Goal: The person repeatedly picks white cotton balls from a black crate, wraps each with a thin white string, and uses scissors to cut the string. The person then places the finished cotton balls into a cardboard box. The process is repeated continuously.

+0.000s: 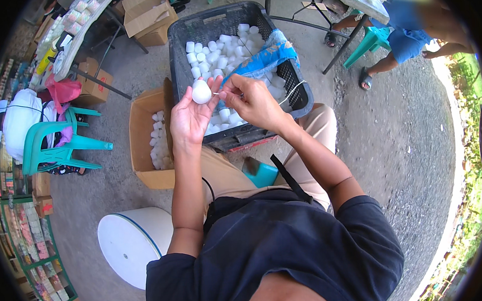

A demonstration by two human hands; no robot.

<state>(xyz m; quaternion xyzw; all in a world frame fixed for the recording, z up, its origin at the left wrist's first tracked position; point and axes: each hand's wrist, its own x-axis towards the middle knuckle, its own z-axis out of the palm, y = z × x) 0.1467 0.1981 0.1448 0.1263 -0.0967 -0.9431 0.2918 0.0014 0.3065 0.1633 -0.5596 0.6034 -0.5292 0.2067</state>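
Your left hand (191,116) is turned palm up, its fingers supporting one rounded white piece (201,91), with the thumb just beside it; your right hand (256,102) is closed in a pinch, thumb against forefinger, on a thin white strand (217,93) just to the right of that piece; whether the strand touches the piece, you cannot tell at this size. The held piece sits above the near part of the black crate (220,13), which spreads out beyond your grip; within it, past your fingertips, lie many loose white pieces (219,46) of the same colour, heaped and turned every way; a blue patterned sheet (271,56) lies beyond your right hand, draped over part of the heap and reaching the crate's right side; a white cord (292,92) runs to the right of your right hand, up to the crate's rim. To the left of your grip, and a little nearer your body, stands an open cardboard box (150,180) with more white pieces inside; farther left is a green plastic chair (50,152) bearing bundled cloth and bags; nearer your body, on the left, is a white round container (129,249); well off to the right, a person in blue shorts (409,41) is beside a green stool (374,40).
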